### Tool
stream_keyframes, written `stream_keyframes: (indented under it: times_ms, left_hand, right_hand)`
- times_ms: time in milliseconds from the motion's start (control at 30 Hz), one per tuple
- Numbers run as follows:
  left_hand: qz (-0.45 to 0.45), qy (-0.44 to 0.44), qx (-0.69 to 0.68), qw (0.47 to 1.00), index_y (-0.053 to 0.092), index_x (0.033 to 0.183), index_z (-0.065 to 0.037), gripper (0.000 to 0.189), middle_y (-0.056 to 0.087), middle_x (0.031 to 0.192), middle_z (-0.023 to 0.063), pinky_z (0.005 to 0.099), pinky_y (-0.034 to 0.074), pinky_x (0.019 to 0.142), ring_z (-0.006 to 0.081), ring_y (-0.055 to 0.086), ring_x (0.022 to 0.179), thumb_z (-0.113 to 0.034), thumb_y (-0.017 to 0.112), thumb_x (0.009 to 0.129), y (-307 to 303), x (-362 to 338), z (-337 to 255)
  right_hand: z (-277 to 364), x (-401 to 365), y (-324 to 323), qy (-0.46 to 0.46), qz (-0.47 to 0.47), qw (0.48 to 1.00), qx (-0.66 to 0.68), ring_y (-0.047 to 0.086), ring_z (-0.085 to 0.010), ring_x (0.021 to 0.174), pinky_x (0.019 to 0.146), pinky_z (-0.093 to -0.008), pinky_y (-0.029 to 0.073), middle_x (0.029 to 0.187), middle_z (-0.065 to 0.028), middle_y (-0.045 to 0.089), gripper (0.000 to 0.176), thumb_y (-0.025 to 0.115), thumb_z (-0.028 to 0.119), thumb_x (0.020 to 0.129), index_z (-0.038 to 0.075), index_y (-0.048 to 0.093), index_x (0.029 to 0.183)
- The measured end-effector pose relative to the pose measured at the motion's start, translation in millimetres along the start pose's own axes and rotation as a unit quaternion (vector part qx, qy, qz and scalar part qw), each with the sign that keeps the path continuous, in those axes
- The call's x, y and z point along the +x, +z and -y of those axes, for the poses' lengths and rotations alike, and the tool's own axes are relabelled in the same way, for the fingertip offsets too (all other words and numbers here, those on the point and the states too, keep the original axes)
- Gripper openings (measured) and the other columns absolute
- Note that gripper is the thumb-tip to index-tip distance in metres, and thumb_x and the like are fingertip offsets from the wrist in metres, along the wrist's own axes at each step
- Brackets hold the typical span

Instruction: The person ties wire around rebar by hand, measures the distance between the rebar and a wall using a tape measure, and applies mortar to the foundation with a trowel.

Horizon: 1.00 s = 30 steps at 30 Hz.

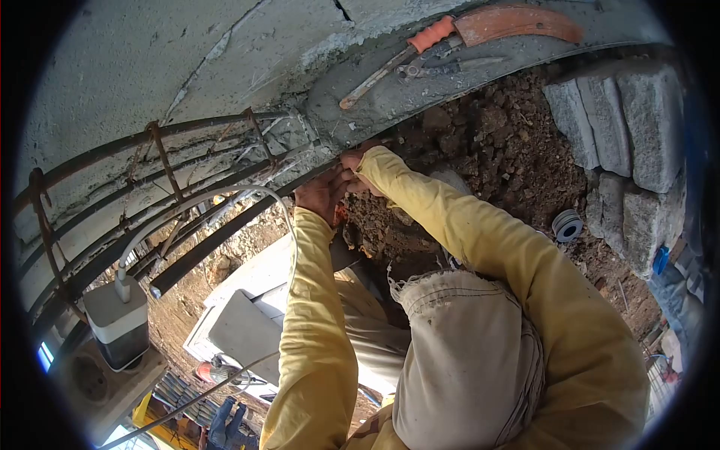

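Observation:
My left hand (318, 195) and my right hand (355, 169) are close together under the edge of the concrete ledge, beside a dark pipe (217, 241). The fingers of both are curled and pressed together. What they pinch, if anything, is hidden by the hands. Just left of them, the rusty rebar cage (163, 161) enters the rough grey concrete (330, 139). A white cable (225, 187) loops over the bars and hangs past my left sleeve.
On the ledge lie an orange-handled tool (431, 34), a curved orange piece (517, 24) and pliers (427, 71). A white-and-black charger block (116, 319) stands at left. Loose soil (495, 142), stone blocks (637, 135) and a small spool (567, 225) are at right.

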<state>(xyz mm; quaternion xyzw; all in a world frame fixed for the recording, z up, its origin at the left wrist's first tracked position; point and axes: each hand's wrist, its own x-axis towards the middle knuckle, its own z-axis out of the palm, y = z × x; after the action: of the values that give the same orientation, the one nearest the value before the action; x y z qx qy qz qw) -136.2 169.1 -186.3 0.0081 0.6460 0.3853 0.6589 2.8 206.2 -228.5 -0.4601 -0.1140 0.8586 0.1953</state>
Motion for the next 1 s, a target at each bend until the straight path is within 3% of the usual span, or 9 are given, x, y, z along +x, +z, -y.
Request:
stream_keyframes:
  times_ms: [100, 200, 300, 400, 500, 567, 700, 900, 1000]
  left_hand:
    - [0.023, -0.008, -0.028, 0.999, 0.052, 0.109, 0.007, 0.027, 0.059, 0.105, 0.0162, 0.033, 0.053, 0.079, 0.024, 0.06, 0.094, -0.011, 0.049, 0.089, -2.3, 1.8, 0.2]
    - [0.017, 0.028, 0.016, 0.999, 0.052, 0.111, 0.006, 0.028, 0.059, 0.106, 0.0166, 0.0327, 0.053, 0.078, 0.0236, 0.059, 0.096, -0.011, 0.047, 0.089, 10.6, -9.6, -5.7]
    - [-0.014, 0.016, 0.015, 1.0, 0.057, 0.095, -0.003, 0.014, 0.063, 0.087, 0.0075, 0.0313, 0.051, 0.067, 0.0185, 0.061, 0.075, -0.007, 0.054, 0.082, 12.9, -10.5, -6.2]
    - [0.09, 0.064, -0.022, 0.994, 0.058, 0.087, -0.005, 0.006, 0.063, 0.081, 0.0055, 0.03, 0.05, 0.068, 0.0152, 0.059, 0.073, -0.01, 0.055, 0.084, 16.9, -16.7, 3.2]
    - [0.016, 0.148, -0.087, 0.985, 0.058, 0.081, -0.007, 0.008, 0.061, 0.075, 0.003, 0.0275, 0.048, 0.065, 0.0129, 0.057, 0.069, -0.013, 0.056, 0.085, 17.3, -8.2, 28.5]
    - [-0.031, 0.118, -0.083, 0.989, 0.058, 0.082, -0.007, 0.008, 0.06, 0.074, 0.0018, 0.0253, 0.047, 0.061, 0.012, 0.056, 0.065, -0.014, 0.058, 0.085, 19.1, -10.8, 30.2]
    - [-0.031, 0.109, -0.088, 0.99, 0.057, 0.081, -0.008, 0.007, 0.062, 0.075, 0.0027, 0.0239, 0.047, 0.06, 0.0119, 0.057, 0.066, -0.013, 0.059, 0.084, 15.3, -7.2, 30.8]
    - [-0.001, 0.097, -0.078, 0.992, 0.058, 0.079, -0.009, 0.006, 0.063, 0.08, 0.0018, 0.0257, 0.048, 0.063, 0.0116, 0.06, 0.072, -0.011, 0.058, 0.085, 14.2, -8.8, 22.8]
    - [-0.005, 0.073, -0.064, 0.995, 0.059, 0.079, -0.011, 0.005, 0.064, 0.079, -0.0001, 0.026, 0.048, 0.061, 0.0108, 0.06, 0.071, -0.012, 0.06, 0.084, 13.2, -13.3, 18.0]
  right_hand:
    - [4.0, 4.3, 3.3, 0.063, -0.021, 0.998, 0.0, 0.055, -0.0191, 0.076, 0.066, -0.0416, 0.055, 0.09, -0.0053, 0.054, 0.027, 0.061, 0.02, 0.078, 0.008, 0.053, 0.1]
    - [10.0, 4.2, 13.2, 0.112, -0.048, 0.992, 0.028, 0.059, -0.0289, 0.078, 0.068, -0.0403, 0.053, 0.095, -0.0123, 0.056, 0.032, 0.059, 0.022, 0.083, 0.006, 0.05, 0.11]
    - [-7.2, 14.1, 8.9, 0.072, -0.041, 0.989, 0.122, 0.054, -0.0178, 0.075, 0.066, -0.0409, 0.055, 0.086, -0.003, 0.053, 0.019, 0.058, 0.018, 0.081, 0.008, 0.053, 0.097]
    - [-14.2, 0.1, 12.8, -0.006, -0.068, 0.996, 0.05, 0.058, -0.0185, 0.071, 0.062, -0.0342, 0.053, 0.085, -0.007, 0.059, 0.024, 0.061, 0.022, 0.081, 0.005, 0.056, 0.097]
    - [-33.3, 14.6, 11.9, -0.128, -0.093, 0.987, 0.011, 0.058, -0.015, 0.058, 0.054, -0.0278, 0.05, 0.073, -0.0067, 0.062, 0.024, 0.065, 0.023, 0.08, 0.001, 0.06, 0.088]
    - [-35.8, 18.9, 10.9, -0.183, -0.094, 0.978, -0.02, 0.057, -0.0151, 0.056, 0.054, -0.0271, 0.05, 0.071, -0.0072, 0.062, 0.025, 0.065, 0.022, 0.079, -0.001, 0.059, 0.089]
    - [-30.6, 20.8, 6.1, -0.144, -0.071, 0.987, -0.016, 0.059, -0.017, 0.059, 0.056, -0.029, 0.05, 0.072, -0.0086, 0.063, 0.023, 0.067, 0.018, 0.077, -0.002, 0.06, 0.085]
    - [-30.8, 31.9, 2.0, -0.177, -0.111, 0.945, -0.251, 0.061, -0.0164, 0.071, 0.065, -0.0278, 0.052, 0.084, -0.0114, 0.062, 0.016, 0.057, 0.005, 0.083, -0.003, 0.054, 0.097]
    - [-19.9, 24.4, 2.6, -0.109, -0.085, 0.98, -0.146, 0.061, -0.018, 0.072, 0.066, -0.0317, 0.051, 0.078, -0.0124, 0.064, 0.026, 0.062, 0.015, 0.075, -0.005, 0.059, 0.091]
